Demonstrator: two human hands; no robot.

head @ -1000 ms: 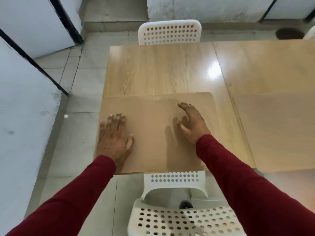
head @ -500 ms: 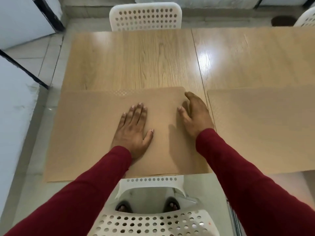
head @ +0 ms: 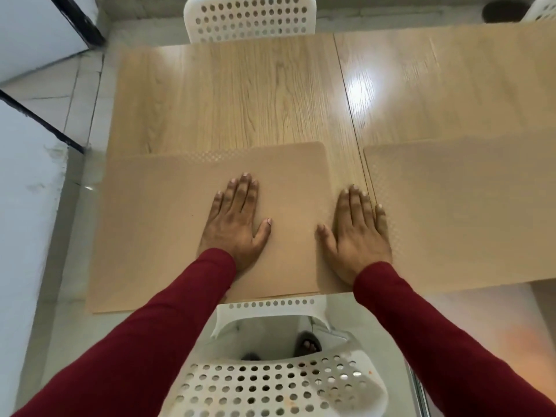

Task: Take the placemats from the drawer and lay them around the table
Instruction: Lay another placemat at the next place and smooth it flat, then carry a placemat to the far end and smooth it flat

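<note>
A tan placemat (head: 156, 224) lies on the near left part of the wooden table (head: 240, 94), its left and near edges reaching past the table edge. My left hand (head: 237, 221) lies flat on this mat with straight fingers. My right hand (head: 356, 233) lies flat at the mat's right edge, fingers straight, its little finger on the table seam. A second tan placemat (head: 460, 215) lies to the right, apart from the first by a narrow strip of table.
A white perforated chair (head: 270, 383) stands tucked in front of me, and another white chair (head: 249, 18) stands at the far side. A white wall (head: 21, 206) runs along the left. Tiled floor (head: 84, 82) shows beside the table.
My left hand slid right to the mat's middle. My right hand went from loosely curled above the mat to flat at its right edge. The camera shifted, bringing the right placemat more into view.
</note>
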